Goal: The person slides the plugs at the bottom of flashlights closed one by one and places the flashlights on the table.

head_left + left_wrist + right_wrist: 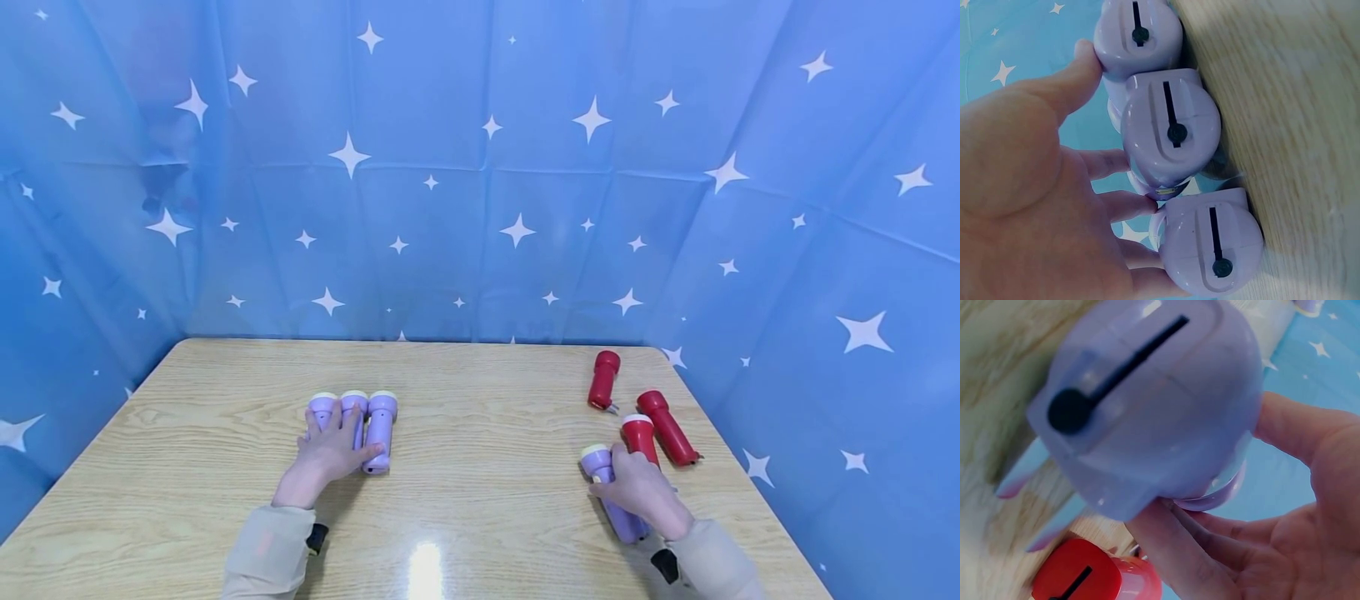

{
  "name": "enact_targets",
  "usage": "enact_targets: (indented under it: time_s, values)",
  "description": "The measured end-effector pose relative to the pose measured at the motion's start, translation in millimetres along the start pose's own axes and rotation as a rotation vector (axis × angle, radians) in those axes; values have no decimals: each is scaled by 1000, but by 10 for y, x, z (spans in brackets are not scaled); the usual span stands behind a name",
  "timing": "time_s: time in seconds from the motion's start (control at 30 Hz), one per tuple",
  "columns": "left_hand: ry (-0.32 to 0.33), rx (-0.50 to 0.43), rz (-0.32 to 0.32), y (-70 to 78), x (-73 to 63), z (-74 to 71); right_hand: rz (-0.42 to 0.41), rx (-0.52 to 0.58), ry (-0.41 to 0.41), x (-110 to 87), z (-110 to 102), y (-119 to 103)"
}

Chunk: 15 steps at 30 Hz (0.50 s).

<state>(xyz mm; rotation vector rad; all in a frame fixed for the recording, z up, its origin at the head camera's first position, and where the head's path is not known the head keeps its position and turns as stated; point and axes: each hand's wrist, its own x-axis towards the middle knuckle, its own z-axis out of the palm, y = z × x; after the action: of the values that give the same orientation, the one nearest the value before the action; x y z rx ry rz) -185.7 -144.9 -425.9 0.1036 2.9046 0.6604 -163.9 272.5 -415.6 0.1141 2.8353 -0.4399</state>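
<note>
- Fingers of the left hand point(326, 457) are fanned out and mostly straight, touching three purple flashlights point(381, 421) lined up on the table point(480, 417); thumb's against the rightmost one. No proper grip there imo.
- That spread probably lets one hand keep the whole row together, heads all facing the far edge.
- Right hand point(643, 490) is partly curled around a lone purple flashlight point(624, 521), thumb on one side, fingers on the other. Can't tell if it's resting on the wood or slightly raised.
- Guessing the body gets held because it's slimmer than the head.
- Nearest red flashlight point(639, 435) is half hidden behind that hand, with an outer red flashlight point(671, 432) just beside it and a far red flashlight point(603, 382) near the back edge.
- Pose-wise, both arms reach forward, well apart, backs of the hands up, wrists low.
</note>
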Motion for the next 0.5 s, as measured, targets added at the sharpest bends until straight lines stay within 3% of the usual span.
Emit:
enact_targets:
  time_s: [0.5]
  values:
    - [6, -13, -6, -4, 3, 10, -30, 62, 49, 31, 26, -87]
